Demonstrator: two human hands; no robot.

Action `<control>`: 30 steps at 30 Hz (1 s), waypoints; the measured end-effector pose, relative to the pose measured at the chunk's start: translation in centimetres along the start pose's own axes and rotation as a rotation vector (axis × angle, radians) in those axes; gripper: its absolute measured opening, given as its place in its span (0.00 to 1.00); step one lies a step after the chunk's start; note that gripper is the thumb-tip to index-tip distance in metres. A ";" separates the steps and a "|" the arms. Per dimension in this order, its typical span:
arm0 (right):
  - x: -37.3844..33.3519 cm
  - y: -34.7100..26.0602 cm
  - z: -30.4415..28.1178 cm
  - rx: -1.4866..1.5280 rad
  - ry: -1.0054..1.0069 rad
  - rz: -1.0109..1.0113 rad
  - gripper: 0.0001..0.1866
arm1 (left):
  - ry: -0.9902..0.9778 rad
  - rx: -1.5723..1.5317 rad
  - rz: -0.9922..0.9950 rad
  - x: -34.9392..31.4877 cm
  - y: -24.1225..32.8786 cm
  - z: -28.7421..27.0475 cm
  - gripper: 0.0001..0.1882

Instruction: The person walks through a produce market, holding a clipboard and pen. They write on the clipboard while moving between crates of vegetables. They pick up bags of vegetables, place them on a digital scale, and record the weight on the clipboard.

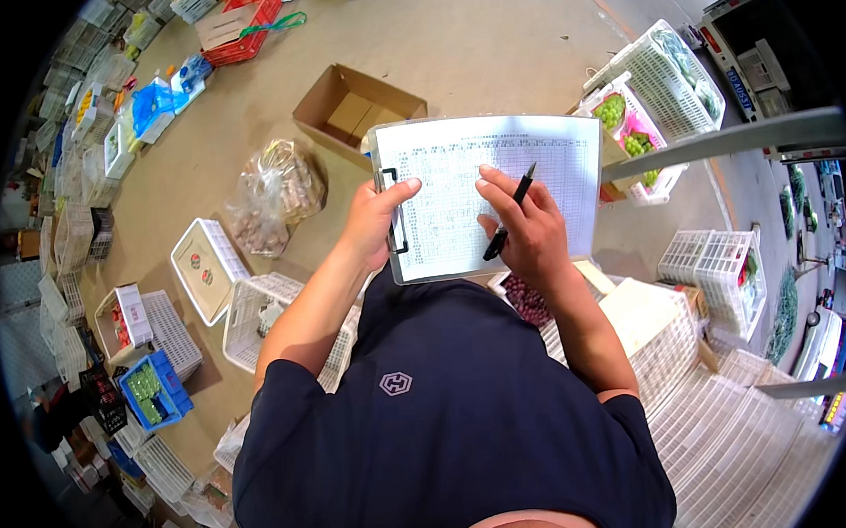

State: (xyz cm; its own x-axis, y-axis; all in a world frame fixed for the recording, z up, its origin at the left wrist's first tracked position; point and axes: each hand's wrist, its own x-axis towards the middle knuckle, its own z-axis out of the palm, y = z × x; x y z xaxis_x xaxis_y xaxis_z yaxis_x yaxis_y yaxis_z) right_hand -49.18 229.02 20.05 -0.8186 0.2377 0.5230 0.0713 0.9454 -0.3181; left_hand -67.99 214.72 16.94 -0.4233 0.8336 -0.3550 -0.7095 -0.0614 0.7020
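In front of my chest is a clipboard point(376, 143) with a printed table sheet point(440, 211) on it. My left hand point(376, 219) grips the clipboard's left side beside the black metal clip point(397, 218), thumb on top and the other fingers hidden underneath. A black pen point(510, 213) sits between the fingers of my right hand point(533, 223), its tip pointing up and away from the paper. The fingertips of that hand are over the middle of the sheet, and whether they touch it I cannot tell.
An open cardboard box point(355, 106) stands beyond the clipboard, with a clear plastic bag of produce point(278, 195) to its left. White plastic crates point(717, 393) stack up at the right. Green grapes point(638, 144) lie in a crate farther off. A blue crate point(155, 389) is at the left.
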 end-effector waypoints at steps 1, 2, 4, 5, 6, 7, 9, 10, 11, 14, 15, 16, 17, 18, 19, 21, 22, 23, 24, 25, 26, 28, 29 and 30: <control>1.3 2.3 0.3 -0.003 0.004 -0.003 0.30 | -0.005 -0.003 -0.012 2.4 0.5 0.6 0.18; 2.7 4.6 0.6 -0.007 0.010 -0.003 0.30 | -0.012 -0.004 -0.026 4.8 1.0 1.2 0.18; 5.3 8.8 0.9 -0.009 0.018 0.012 0.30 | -0.017 0.010 -0.027 9.7 2.0 2.4 0.18; 6.6 10.8 1.2 -0.013 0.028 0.021 0.30 | -0.025 0.018 -0.029 12.3 2.6 2.8 0.18; 7.7 12.8 1.8 -0.021 0.028 0.029 0.30 | -0.035 0.028 -0.032 14.9 3.3 3.2 0.18; 8.9 14.9 2.1 -0.035 0.028 0.043 0.29 | -0.046 0.036 -0.041 17.8 4.0 3.8 0.18; 11.7 19.1 2.6 -0.064 0.035 0.086 0.29 | -0.073 0.056 -0.063 23.6 5.4 4.9 0.18; 13.0 21.0 2.8 -0.069 0.040 0.123 0.29 | -0.054 0.075 -0.083 26.1 6.1 5.3 0.18; 14.2 22.8 2.3 -0.099 0.045 0.170 0.29 | -0.059 0.089 -0.111 28.8 6.7 6.1 0.18; 17.9 28.1 2.4 -0.128 0.080 0.201 0.28 | -0.127 0.113 -0.175 36.1 9.7 9.0 0.19; 19.1 29.8 2.5 -0.120 0.082 0.232 0.27 | -0.122 0.148 -0.184 38.6 10.3 9.5 0.19; 20.3 31.7 2.6 -0.112 0.090 0.257 0.27 | -0.118 0.186 -0.185 41.1 10.8 10.3 0.19; 21.2 33.6 3.0 -0.114 0.103 0.293 0.27 | -0.128 0.190 -0.182 43.4 11.3 11.4 0.19; 22.1 35.3 2.9 -0.145 0.107 0.321 0.27 | -0.135 0.191 -0.177 45.7 11.7 12.5 0.19; 22.2 36.4 3.0 -0.139 0.119 0.345 0.26 | -0.158 0.202 -0.215 47.2 11.6 12.8 0.20; 22.6 38.8 3.3 -0.129 0.135 0.375 0.25 | -0.171 0.216 -0.222 49.8 11.4 14.0 0.20; 23.3 40.9 3.6 -0.134 0.144 0.376 0.25 | -0.179 0.220 -0.216 52.1 11.4 14.9 0.21; 24.0 43.2 3.6 -0.136 0.149 0.375 0.24 | -0.178 0.216 -0.216 54.4 11.4 15.8 0.21; 24.8 45.8 3.2 -0.146 0.154 0.361 0.25 | -0.192 0.219 -0.206 57.0 11.3 17.0 0.21; 25.6 47.8 3.2 -0.128 0.159 0.350 0.25 | -0.180 0.233 -0.198 58.7 11.6 17.6 0.21; 26.4 49.9 3.3 -0.109 0.161 0.338 0.25 | -0.165 0.245 -0.189 60.5 11.8 18.2 0.21; 28.3 54.0 3.5 -0.117 0.162 0.338 0.23 | -0.153 0.235 -0.185 64.3 12.0 19.6 0.21; 29.5 55.9 3.3 -0.116 0.158 0.330 0.22 | -0.147 0.229 -0.178 66.0 12.5 20.2 0.20; 30.5 57.6 2.9 -0.115 0.153 0.322 0.21 | -0.141 0.221 -0.170 67.7 12.9 21.0 0.20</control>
State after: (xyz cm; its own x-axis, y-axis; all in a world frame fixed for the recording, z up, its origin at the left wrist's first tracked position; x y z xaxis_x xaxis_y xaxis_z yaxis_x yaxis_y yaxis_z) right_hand -71.73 290.12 15.38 -0.6502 0.5489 0.5253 0.3814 0.8338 -0.3992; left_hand -94.01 281.87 14.92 -0.2156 0.8904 -0.4008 -0.6170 0.1940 0.7627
